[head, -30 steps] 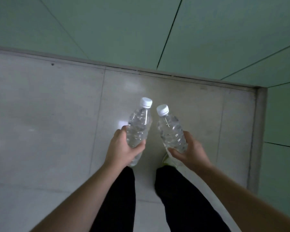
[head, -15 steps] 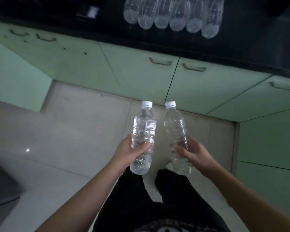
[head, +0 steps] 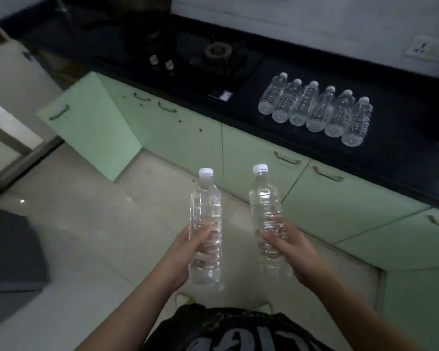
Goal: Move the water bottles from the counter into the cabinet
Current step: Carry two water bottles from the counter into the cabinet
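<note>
I hold two clear water bottles with white caps upright over the floor. My left hand [head: 181, 252] grips the left bottle [head: 205, 214] near its lower half. My right hand [head: 293, 245] grips the right bottle [head: 265, 206] the same way. A row of several more bottles [head: 314, 108] lies side by side on the black counter [head: 395, 127], ahead and to the right. A light green cabinet door [head: 91, 122] stands swung open at the left; the cabinet's inside is hidden behind it.
Closed green cabinet doors [head: 259, 158] with metal handles run under the counter and turn a corner at the right. A gas stove [head: 218, 53] sits on the counter's far left part. A dark mat [head: 8, 249] lies on the pale tiled floor at the left.
The view has tilted up from the floor to the counter, stove and open door. Both bottles stay in my hands, now held more upright and a little further apart.
</note>
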